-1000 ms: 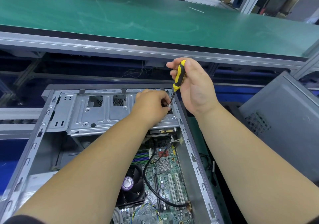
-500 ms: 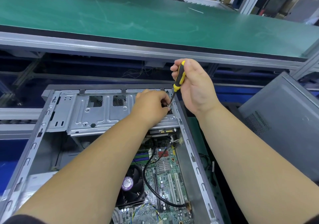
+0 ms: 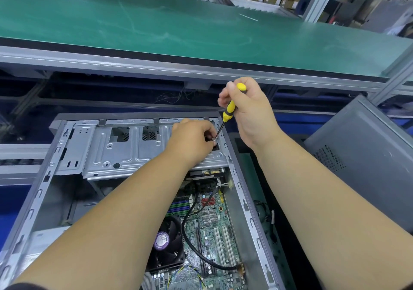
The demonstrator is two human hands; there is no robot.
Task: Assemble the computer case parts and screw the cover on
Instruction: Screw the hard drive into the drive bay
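From my remote seat I see the open computer case (image 3: 33,200) lying on its side, its far end near the edge of the green-topped bench (image 3: 156,25). A silver drive bracket (image 3: 125,151) spans the case's far end, with the motherboard (image 3: 207,233) and a black cooling fan (image 3: 166,247) showing nearer me. My left hand (image 3: 190,139) rests curled on the bracket's right end, fingertips pinched at the screwdriver's tip; whether they hold a screw I cannot tell. The right hand (image 3: 250,113) is closed around the yellow-and-black screwdriver (image 3: 230,108), which tilts down-left to the case's far right corner. The grey cover panel (image 3: 362,155) leans beside the case, at the right.
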